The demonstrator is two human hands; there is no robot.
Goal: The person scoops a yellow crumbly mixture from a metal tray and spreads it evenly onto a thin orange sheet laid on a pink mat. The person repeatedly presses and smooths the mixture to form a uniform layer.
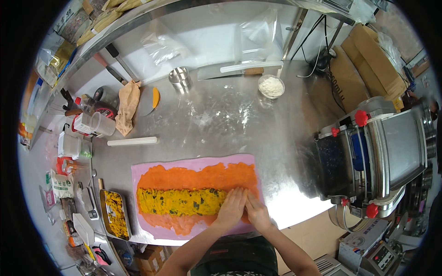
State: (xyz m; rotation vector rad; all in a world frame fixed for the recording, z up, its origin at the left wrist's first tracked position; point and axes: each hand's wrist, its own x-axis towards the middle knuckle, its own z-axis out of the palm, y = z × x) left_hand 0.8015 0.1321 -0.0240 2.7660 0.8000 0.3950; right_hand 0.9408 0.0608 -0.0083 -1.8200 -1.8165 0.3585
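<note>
A sheet of pink-purple dough lies on the steel table, spread with a thin orange layer. Across that layer runs a thick band of yellow filling with dark green flecks. My left hand rests at the right end of the band, its fingers stretched out over the filling. Close beside it, my right hand lies on the orange layer with fingers extended, its fingertips near those of the left. The filling beneath both hands is hidden.
A metal tray of yellow filling stands left of the dough. Behind lie a white rolling pin, a scraper with yellow handle, a metal cup, a knife and a bowl of white powder. A rolling machine occupies the right.
</note>
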